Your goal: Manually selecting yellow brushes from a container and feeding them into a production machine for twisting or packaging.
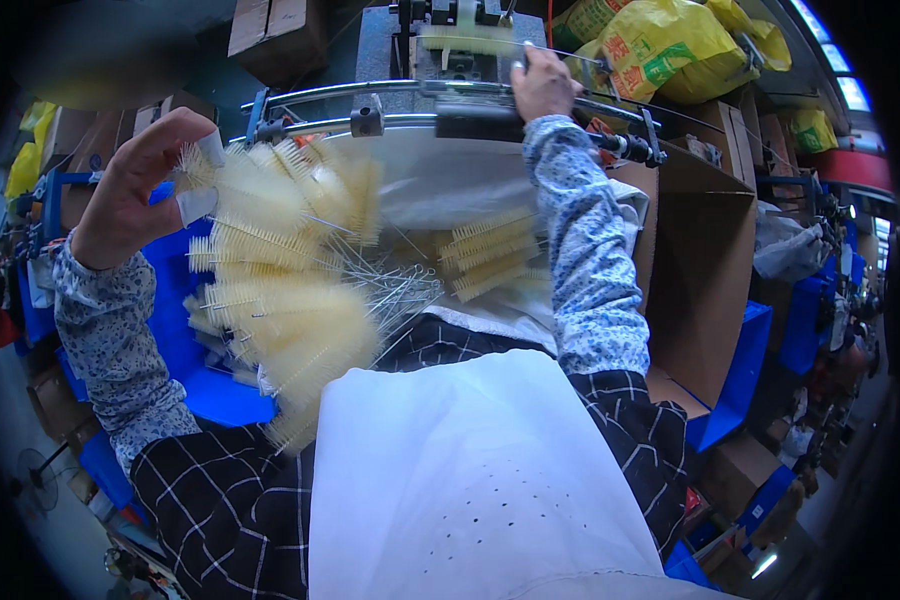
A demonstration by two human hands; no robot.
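Observation:
My left hand (135, 190), white tape on its thumb and finger, is closed around the bristled end of a pale bottle brush (245, 185) at the edge of a big pile of brushes (280, 300). Their twisted wire stems (395, 295) bunch toward the middle, some with looped ends. At the far side, my right hand (545, 85) is at the machine (385, 55), fingers bent together at the wire end of a blurred brush (470, 40) in it. The exact grip there is partly hidden. Several more brushes (490, 250) lie beside my right forearm.
Metal rails (320, 124) with a black cylinder (475, 120) cross in front of the machine. An open cardboard box (705, 270) stands at the right, a blue bin (220, 395) under the pile at the left. Yellow bags (670, 50) sit at the far right.

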